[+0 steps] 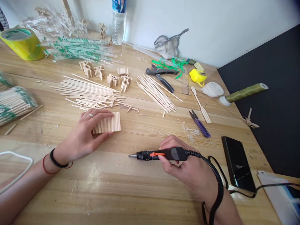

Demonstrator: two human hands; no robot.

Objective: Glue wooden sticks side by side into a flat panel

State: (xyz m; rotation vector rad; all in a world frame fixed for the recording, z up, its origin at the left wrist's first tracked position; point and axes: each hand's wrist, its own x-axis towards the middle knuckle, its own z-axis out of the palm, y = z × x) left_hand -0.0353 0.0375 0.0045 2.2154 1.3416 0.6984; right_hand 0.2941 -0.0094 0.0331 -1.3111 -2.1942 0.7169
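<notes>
My left hand (90, 128) has its thumb and fingers closed round a small flat panel of short wooden sticks (116, 122) laid side by side. The fingers cover the panel's left part. In my right hand (180, 165) is a black hot glue pen (173, 153) with an orange trigger and a metal nozzle. Its tip points left, over the table, below and to the right of the panel and apart from it. Long loose sticks (86, 89) lie beyond my left hand, with small stick blocks (113, 80) behind them. Another bundle of sticks (157, 93) lies further right.
Right of centre lie purple thread snips (200, 123), black pliers (165, 78) and a phone (237, 164). The pen's black cord (220, 187) loops past my right wrist. A tape roll (22, 43), bagged sticks (16, 101) and a water bottle (118, 26) stand around the far and left sides.
</notes>
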